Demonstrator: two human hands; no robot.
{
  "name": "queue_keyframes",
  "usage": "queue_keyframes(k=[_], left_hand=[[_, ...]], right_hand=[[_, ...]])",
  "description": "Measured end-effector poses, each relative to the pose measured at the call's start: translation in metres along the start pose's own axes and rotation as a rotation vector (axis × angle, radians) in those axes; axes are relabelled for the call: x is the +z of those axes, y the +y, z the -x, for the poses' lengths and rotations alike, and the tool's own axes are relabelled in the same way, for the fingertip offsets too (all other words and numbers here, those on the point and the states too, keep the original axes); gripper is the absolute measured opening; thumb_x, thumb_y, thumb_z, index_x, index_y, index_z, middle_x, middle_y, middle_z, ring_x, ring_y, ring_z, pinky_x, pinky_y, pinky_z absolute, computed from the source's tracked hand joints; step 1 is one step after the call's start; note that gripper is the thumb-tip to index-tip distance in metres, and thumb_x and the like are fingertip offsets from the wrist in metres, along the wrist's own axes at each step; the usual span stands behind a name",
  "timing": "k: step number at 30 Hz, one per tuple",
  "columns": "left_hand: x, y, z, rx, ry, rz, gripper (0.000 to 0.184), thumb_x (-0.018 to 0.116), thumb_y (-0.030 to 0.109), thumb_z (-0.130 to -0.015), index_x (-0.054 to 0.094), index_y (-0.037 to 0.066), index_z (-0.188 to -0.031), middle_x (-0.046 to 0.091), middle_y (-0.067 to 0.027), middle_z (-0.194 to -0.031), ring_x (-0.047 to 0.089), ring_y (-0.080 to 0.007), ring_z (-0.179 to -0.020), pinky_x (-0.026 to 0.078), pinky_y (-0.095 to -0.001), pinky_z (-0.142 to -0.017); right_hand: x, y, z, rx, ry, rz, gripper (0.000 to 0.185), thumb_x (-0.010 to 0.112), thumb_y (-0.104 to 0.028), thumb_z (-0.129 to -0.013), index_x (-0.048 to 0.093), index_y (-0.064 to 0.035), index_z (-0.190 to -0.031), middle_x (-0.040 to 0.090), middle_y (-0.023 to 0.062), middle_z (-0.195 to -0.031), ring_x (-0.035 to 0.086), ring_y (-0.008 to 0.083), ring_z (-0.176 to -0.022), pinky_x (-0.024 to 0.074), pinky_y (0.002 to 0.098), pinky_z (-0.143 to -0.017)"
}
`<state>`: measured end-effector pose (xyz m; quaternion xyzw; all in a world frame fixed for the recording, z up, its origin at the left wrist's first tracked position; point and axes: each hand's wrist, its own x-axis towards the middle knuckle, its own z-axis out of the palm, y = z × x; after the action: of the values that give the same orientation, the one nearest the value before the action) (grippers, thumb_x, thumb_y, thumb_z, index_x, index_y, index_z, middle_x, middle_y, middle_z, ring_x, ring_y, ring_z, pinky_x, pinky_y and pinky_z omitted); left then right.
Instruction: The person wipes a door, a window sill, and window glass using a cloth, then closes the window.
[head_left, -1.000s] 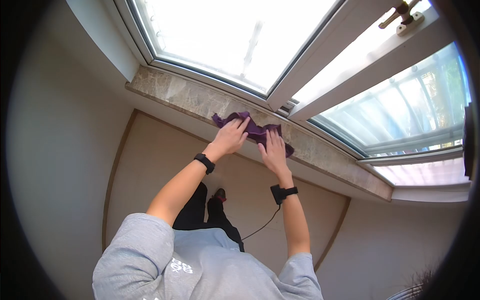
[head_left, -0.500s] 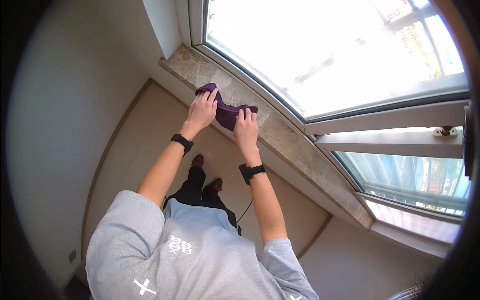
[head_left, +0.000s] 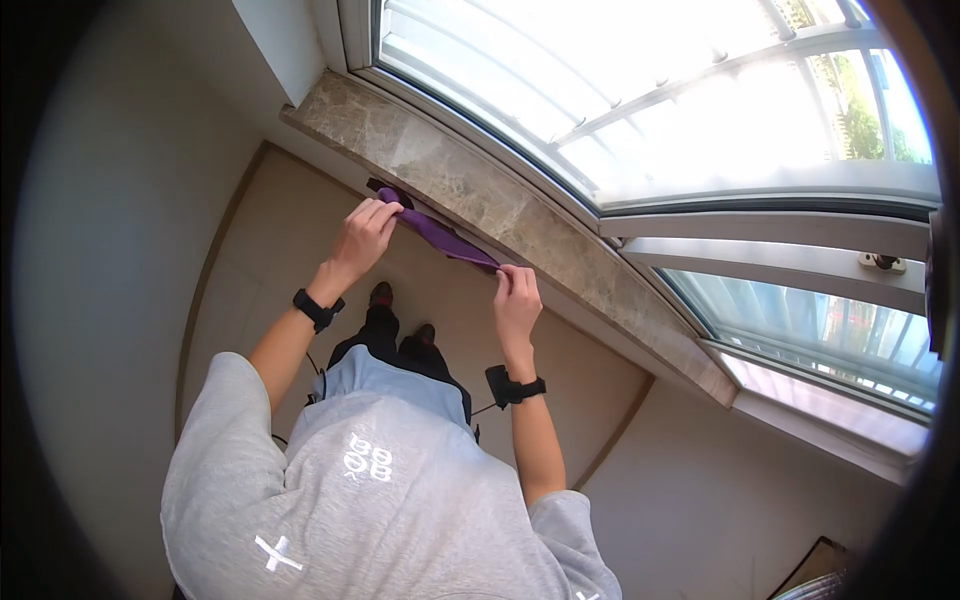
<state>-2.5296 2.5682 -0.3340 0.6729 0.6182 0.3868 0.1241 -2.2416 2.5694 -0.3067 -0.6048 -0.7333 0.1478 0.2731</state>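
Observation:
A purple cloth (head_left: 443,236) hangs stretched between my two hands, beside the front edge of the marble windowsill (head_left: 430,150). My left hand (head_left: 366,236) pinches its left end, where a darker part of the fabric shows past the fingers. Its right end is between the fingertips of my right hand (head_left: 517,298). Most of the hanging part of the cloth is hidden from above. Each wrist wears a black band, the left one (head_left: 318,310) and the right one (head_left: 514,386).
Above the sill is a window (head_left: 620,110) with bars outside. A hinged window frame (head_left: 770,235) with a latch (head_left: 882,263) is at the right. My feet stand on the beige floor (head_left: 580,385), between the sill and a pale wall (head_left: 110,280).
The cloth has come off the sill to its near side and is pulled into a narrow, taut strip. My hands have moved apart and closer to my body.

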Motion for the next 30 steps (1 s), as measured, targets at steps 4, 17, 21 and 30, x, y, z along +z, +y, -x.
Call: queue_keyframes(k=[4,17,21,30], left_hand=[[-0.012,0.034,-0.001,-0.106,-0.043,0.045,0.012,0.060,0.011,-0.098,0.061,0.008,-0.110,0.069,-0.0158,-0.077,0.068,-0.0365,-0.068,0.053,-0.0446,-0.058],[0.037,0.050,-0.094,0.158,0.047,-0.177,0.034,0.059,0.008,-0.091,0.057,0.005,-0.124,0.062,-0.0197,-0.101,0.060,-0.0381,-0.095,0.052,-0.0472,-0.080],[0.088,-0.002,-0.050,0.239,-0.030,-0.361,0.051,0.058,0.015,-0.094,0.050,0.006,-0.143,0.058,-0.0235,-0.125,0.052,-0.0432,-0.121,0.042,-0.0511,-0.107],[0.138,0.081,-0.020,0.258,-0.245,-0.361,0.060,0.059,0.023,-0.096,0.043,0.004,-0.150,0.053,-0.0279,-0.133,0.046,-0.0461,-0.128,0.033,-0.0553,-0.114]], right_hand=[[-0.032,0.009,0.006,0.361,-0.032,-0.170,0.007,0.058,-0.011,-0.101,0.060,-0.0047,-0.100,0.068,0.0116,-0.086,0.069,0.0239,-0.071,0.0530,0.0354,-0.062],[0.071,-0.010,-0.083,0.066,0.148,-0.114,0.048,0.060,-0.013,-0.096,0.045,0.0054,-0.137,0.058,0.0279,-0.126,0.055,0.0454,-0.117,0.0437,0.0511,-0.101],[0.086,0.001,-0.065,-0.026,0.108,0.118,0.059,0.062,-0.020,-0.095,0.043,0.0082,-0.142,0.057,0.0268,-0.129,0.054,0.0450,-0.119,0.0426,0.0510,-0.104],[0.024,0.087,-0.027,-0.075,0.150,0.198,0.058,0.058,-0.028,-0.098,0.046,0.0057,-0.144,0.057,0.0257,-0.133,0.052,0.0435,-0.125,0.0395,0.0504,-0.111]])
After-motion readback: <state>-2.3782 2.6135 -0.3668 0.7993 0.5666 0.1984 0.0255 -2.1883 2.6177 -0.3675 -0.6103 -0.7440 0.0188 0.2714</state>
